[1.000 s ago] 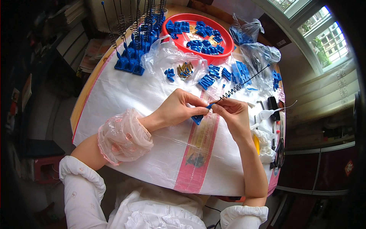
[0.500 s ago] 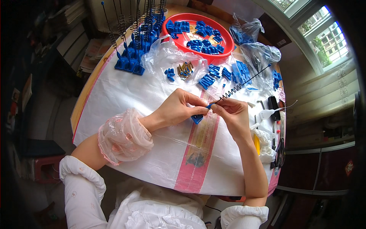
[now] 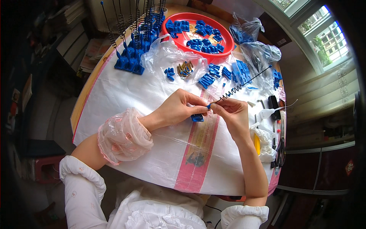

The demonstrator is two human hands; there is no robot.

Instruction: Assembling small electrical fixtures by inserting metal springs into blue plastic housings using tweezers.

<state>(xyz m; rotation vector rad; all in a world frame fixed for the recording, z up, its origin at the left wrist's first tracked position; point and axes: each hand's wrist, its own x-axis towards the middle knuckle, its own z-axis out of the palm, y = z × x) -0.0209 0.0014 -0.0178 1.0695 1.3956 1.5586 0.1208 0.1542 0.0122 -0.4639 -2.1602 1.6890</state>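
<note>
My left hand (image 3: pixel 179 108) pinches a small blue plastic base (image 3: pixel 197 118) over the middle of a white woven sheet (image 3: pixel 126 99). My right hand (image 3: pixel 230 114) holds the lower end of a thin black rod with a coiled spring (image 3: pixel 238 87), which slants up to the right and ends in a blue tip. The rod's lower end meets the blue base between my fingertips. Both hands touch each other at the fingertips.
A red round tray (image 3: pixel 223 47) with several blue parts stands at the back. Finished blue bases with upright spring rods (image 3: pixel 133 42) cluster at the back left. Clear bags, loose blue pieces (image 3: pixel 207 80) and brass parts (image 3: pixel 185 69) lie between. A glue bottle (image 3: pixel 267 112) and black tools (image 3: pixel 274 103) sit at the right edge.
Hardly anything has moved; my fingers shifted slightly on the blue base and the rod's lower end.
</note>
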